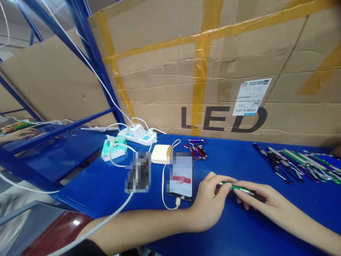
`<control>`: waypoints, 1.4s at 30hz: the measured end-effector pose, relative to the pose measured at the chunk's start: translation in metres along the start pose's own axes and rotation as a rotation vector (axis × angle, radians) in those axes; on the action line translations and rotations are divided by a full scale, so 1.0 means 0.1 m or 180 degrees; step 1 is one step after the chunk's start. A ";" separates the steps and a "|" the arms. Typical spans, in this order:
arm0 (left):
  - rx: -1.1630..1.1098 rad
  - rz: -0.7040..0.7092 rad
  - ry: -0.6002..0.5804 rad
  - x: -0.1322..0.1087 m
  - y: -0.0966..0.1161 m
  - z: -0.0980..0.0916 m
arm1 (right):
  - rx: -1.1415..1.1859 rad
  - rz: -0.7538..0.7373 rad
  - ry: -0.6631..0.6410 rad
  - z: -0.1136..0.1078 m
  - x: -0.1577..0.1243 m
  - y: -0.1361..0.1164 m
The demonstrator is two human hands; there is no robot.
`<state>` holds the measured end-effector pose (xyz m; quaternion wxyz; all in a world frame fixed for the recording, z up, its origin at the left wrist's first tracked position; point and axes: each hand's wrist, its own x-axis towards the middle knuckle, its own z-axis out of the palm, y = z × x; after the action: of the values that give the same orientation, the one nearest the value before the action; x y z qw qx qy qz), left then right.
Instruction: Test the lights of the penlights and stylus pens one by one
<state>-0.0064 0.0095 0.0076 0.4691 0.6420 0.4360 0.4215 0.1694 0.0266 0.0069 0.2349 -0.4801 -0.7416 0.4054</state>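
Note:
Over the front part of the blue table, a slim green metal tube with a silver section [242,188] lies level between my hands; it looks like a penlight. My left hand [211,201] pinches its left end between thumb and forefinger. On its other end, my right hand [262,197] is closed, hiding part of it. To the right lies a row of similar slim tubes with clip rings [298,163] in green, silver, black and purple. Several shorter red, blue and black tubes with clips [198,149] are heaped beyond my left hand.
Left of my hands lie a phone [183,177] on a charging cable, a blurred-out device [137,174], a cream power bank [161,153], a tissue pack [114,147] and a power strip [141,135]. A large taped cardboard sheet [160,78] stands behind. Another person's hand [25,133] shows far left.

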 end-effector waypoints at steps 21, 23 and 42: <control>-0.0003 0.0100 0.0007 -0.01 0.01 0.00 | -0.0517 -0.0372 0.0206 0.04 -0.03 -0.01; -0.0014 0.0093 -0.0006 0.00 0.01 0.01 | -0.0628 -0.0396 0.0208 0.05 -0.03 0.03; 0.1078 0.0208 -0.0336 -0.06 0.05 -0.03 | -0.1484 -0.1008 0.0232 -0.07 -0.02 0.08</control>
<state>-0.0098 0.0031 0.0126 0.3626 0.7468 0.4545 0.3228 0.1794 0.0294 0.0038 0.2051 -0.4137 -0.8716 0.1647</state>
